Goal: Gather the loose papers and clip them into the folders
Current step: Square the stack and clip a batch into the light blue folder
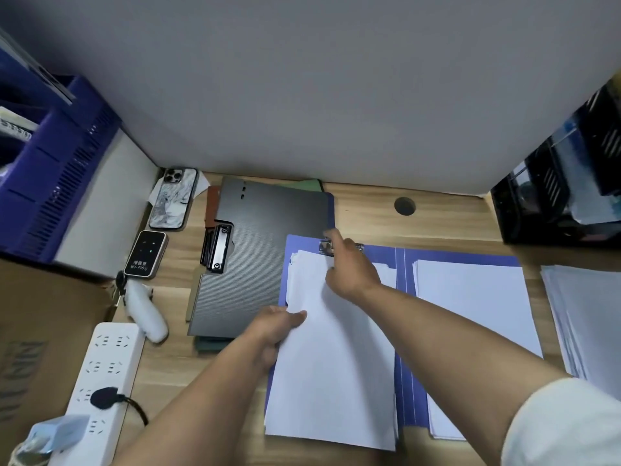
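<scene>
Open blue folder (400, 331) lies flat on the desk (447, 213), spine running near-to-far. Paper stack (336, 364) is laid on its left panel, long axis along the spine, top edge pointed at the silver clip (325, 247) on the wall side.

Left hand (279, 327): stack's left edge is pinched, thumb on top. Right hand (351, 269): index finger is set on the clip and thumb on the sheets, but a firm grip cannot be told.

Counted: three paper lots, with a second stack (470, 314) on the right panel and a loose pile (591, 314) at the desk's right edge. Two clips, the other black (218, 247) on the grey folder (262, 257).

The grey folder is overlapped by the blue folder's left edge. Bare desk lies behind.
</scene>
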A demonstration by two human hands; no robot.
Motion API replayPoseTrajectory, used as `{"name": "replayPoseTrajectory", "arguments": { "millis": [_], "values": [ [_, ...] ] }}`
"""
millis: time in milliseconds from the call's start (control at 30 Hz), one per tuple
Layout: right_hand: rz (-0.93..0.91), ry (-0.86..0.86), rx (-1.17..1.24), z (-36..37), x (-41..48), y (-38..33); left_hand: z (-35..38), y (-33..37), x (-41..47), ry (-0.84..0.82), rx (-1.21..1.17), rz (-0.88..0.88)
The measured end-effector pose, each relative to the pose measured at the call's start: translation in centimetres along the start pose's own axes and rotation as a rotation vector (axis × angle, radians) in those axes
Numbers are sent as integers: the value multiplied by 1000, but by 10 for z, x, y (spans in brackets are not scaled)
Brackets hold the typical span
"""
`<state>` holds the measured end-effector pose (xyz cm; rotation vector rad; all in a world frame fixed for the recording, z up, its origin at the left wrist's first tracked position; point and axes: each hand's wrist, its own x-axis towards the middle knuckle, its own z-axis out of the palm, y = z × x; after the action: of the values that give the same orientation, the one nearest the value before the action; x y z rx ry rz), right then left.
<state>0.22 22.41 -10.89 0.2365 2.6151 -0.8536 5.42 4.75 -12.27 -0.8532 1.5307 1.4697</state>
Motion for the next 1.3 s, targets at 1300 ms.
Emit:
{"name": "replayPoseTrajectory", "arguments": {
  "millis": [1300],
  "values": [
    [-63, 186, 183, 4, 2, 16, 13, 12, 4, 39, -97, 65]
  ]
}}
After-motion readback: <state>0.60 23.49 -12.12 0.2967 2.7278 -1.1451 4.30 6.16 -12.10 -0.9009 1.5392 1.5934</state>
